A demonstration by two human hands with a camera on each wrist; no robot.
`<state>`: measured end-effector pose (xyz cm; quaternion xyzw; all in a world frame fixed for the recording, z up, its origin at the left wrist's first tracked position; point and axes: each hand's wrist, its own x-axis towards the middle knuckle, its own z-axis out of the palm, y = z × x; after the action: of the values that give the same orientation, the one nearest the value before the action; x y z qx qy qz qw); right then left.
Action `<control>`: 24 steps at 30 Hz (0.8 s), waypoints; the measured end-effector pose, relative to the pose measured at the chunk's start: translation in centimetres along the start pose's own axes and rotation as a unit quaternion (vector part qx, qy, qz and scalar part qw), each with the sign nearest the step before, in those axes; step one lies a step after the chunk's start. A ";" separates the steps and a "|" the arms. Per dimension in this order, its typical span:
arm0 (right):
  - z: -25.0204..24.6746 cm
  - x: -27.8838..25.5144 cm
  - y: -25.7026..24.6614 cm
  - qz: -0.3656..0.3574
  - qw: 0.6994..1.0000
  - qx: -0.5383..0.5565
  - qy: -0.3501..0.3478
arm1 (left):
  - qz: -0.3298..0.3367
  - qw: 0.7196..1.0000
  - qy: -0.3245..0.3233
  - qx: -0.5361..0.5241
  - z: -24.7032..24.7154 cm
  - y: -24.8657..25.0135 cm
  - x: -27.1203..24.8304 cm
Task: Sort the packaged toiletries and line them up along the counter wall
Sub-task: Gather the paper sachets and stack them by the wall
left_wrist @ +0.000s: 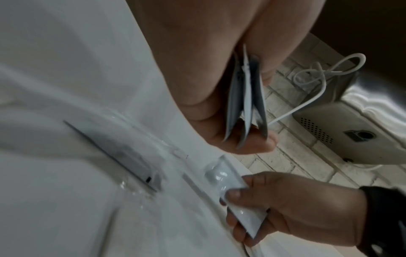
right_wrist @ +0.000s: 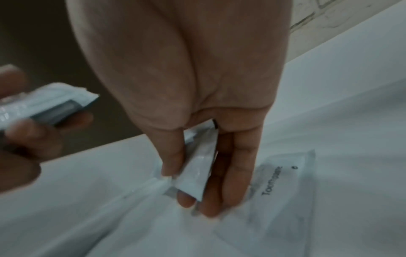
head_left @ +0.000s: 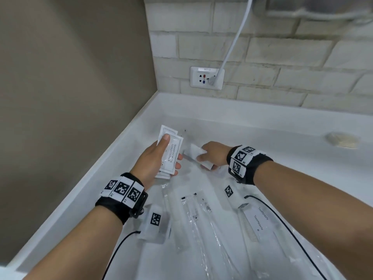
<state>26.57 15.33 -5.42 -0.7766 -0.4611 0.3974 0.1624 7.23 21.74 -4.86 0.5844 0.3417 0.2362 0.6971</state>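
Gathering like sachets: my left hand clamps a small stack of shampoo sachets between thumb and fingers, while just right of it my right hand pinches another white sachet above the counter. Next, I judge, it joins the stack, then everything goes beyond my fingertips, along the wall.

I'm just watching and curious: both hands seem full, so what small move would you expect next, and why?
Probably the right hand brings its white packet across to the shampoo sachets fanned in the left hand. The two are already close, and the left hand seems to be gathering flat packets, though the packet's label is unreadable.
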 end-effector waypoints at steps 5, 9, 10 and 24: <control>-0.6 -4.2 -1.4 -0.022 0.978 0.205 0.040 | -0.004 1.000 0.004 -0.027 0.9 -0.4 -1.2; -1.5 -7.6 -2.3 -0.078 0.960 0.258 0.077 | 0.000 0.998 0.010 -0.055 1.4 -0.2 -2.1; -1.6 -8.1 -2.3 -0.092 0.956 0.265 0.083 | 0.000 0.998 0.013 -0.063 1.5 -0.1 -2.4; 0.8 -9.4 -2.7 -0.212 0.967 0.016 0.140 | 0.058 0.997 -0.039 -0.008 2.4 -0.3 -4.0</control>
<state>21.98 8.67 0.14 -0.7061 -0.5816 0.2483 0.3186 6.39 17.12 -4.18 0.6064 0.2776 0.2563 0.6997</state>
